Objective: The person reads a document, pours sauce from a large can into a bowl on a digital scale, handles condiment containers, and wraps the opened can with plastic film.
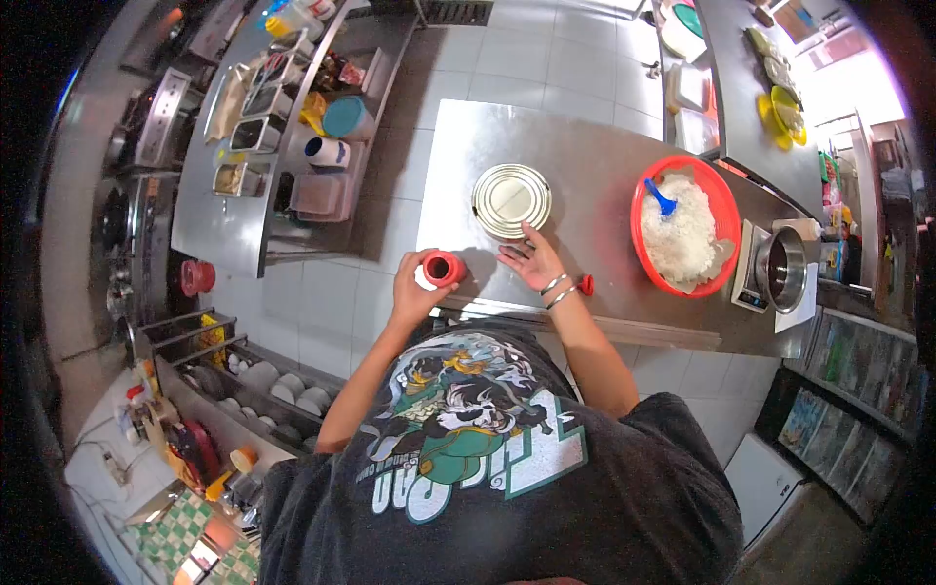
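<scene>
My left hand (409, 291) is wrapped round a red bottle (456, 270) with a white patch on its side. The bottle's round dark mouth faces up, uncovered. My right hand (536, 263) is open, palm partly up and fingers spread, with nothing in it. Its fingertips are close to the lower rim of a large round tin can (512, 200); I cannot tell whether they touch. Beside my right wrist, which wears two bangles, a small red cap (586, 285) lies on the steel table (585, 146).
To the right stands a red basin (731, 200) of white powder with a blue scoop (660, 198) in it. Past it, a steel bowl (783, 270) sits on a scale (749, 268). Shelving (210, 219) with containers stands left; a rack (273, 366) of bowls is lower left.
</scene>
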Motion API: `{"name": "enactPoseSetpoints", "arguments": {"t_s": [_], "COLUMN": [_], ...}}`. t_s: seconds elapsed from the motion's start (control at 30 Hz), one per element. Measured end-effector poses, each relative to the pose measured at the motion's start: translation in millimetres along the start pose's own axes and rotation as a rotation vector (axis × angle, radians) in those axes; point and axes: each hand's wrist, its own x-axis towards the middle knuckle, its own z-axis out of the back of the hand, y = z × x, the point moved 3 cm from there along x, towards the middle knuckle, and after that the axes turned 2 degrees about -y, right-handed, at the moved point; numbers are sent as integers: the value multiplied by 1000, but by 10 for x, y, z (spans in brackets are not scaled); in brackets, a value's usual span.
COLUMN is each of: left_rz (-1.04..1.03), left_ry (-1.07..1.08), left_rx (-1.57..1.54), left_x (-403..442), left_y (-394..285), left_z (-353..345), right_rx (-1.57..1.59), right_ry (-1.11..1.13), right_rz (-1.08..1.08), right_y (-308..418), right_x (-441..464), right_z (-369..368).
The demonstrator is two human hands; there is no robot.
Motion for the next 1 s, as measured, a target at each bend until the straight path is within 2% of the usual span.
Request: {"name": "enactPoseSetpoints", "arguments": {"t_s": [0.03,0.1,0.13,0.2,0.23,0.3,0.37,0.43,0.47,0.5,0.57,0.6,0.67,0.73,0.8,0.9,0.97,1.0], "left_rz": [9,58,64,56,32,44,-8,28,16,2,9,-2,-39,-25,-17,-90,-92,-106], "left_ry": [-7,3,-6,-34,-56,-75,-79,-110,-117,-127,-165,-173,-212,-230,-243,-313,-340,-360], "left_rx": [7,6,4,-7,-19,-11,-5,-9,-35,-62,-105,-132,-190,-242,-303,-405,-420,-450], "left_x": [-3,-36,-49,-72,-72,-95,-108,-132,-137,-141,-181,-200,-243,-308,-417,-616,-771,-858], "left_y": [-7,-17,-2,6,12,42,6,-9,1,8,25,45,105,191,286,430,533,602], "left_z": [2,-33,-47,-64,-60,-35,24,97,138,186,288,354,501,703,960,1470,1928,2157], "right_rx": [-3,-104,-328,-1421,-1820,-2241,-2275,-2369,-2380,-2216,-2066,-2184,-2321,-1899,-1440,-1397,-1448,-1479], "right_ry": [4,-171,-122,-289,-391,-522,-530,-498,-477,-538,-572,-543,-494,-121,242,419,693,739], "right_rz": [-12,28,90,499,666,830,823,656,669,670,682,667,671,674,956,1067,1172,1114], "right_y": [5,27,119,329,440,558,595,580,594,641,598,563,477,84,-487,-1341,-1950,-2225], "right_x": [-12,-78,-360,-383,-593,-852,-766,-506,-325,-129,-135,-189,-418,-904,-1076,-1416,-1479,-1467], "right_z": [5,106,-28,243,207,308,695,1198,1494,1791,1718,1629,991,-126,-1069,-2266,-2834,-3041]}}
